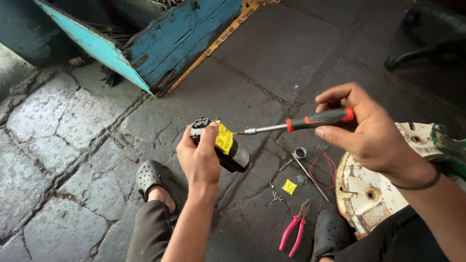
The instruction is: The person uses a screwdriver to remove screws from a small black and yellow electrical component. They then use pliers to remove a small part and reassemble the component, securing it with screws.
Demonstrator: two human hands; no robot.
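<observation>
On the far left the cracked stone floor [58, 145] is lying bare, and the battered blue wooden box [170, 39] is leaning above it. I am sitting low, my left foot in a dark clog [148, 177]. My left hand [201, 155] is wrapping its fingers tight around a small black motor part [228, 150] with a yellow plastic piece [224, 138] on its top, holding it up in the air over the floor, thumb pressing along its side. My right hand [369, 131] is pinching the red and black handle of a screwdriver [296, 123] between thumb and fingers, and its tip is touching the edge of the yellow piece, so I judge I am working a screw there; whether it is going in or coming out I cannot tell. The next move, I think, is calling for a steady left grip and the tip seated square before turning. Below, tiny screws [276, 196], a second yellow bit [289, 187], a metal spring arm [303, 165], red wire [330, 170] and pink pliers [295, 230] are lying on the floor, beside a chipped white metal housing [374, 189] at my right knee
</observation>
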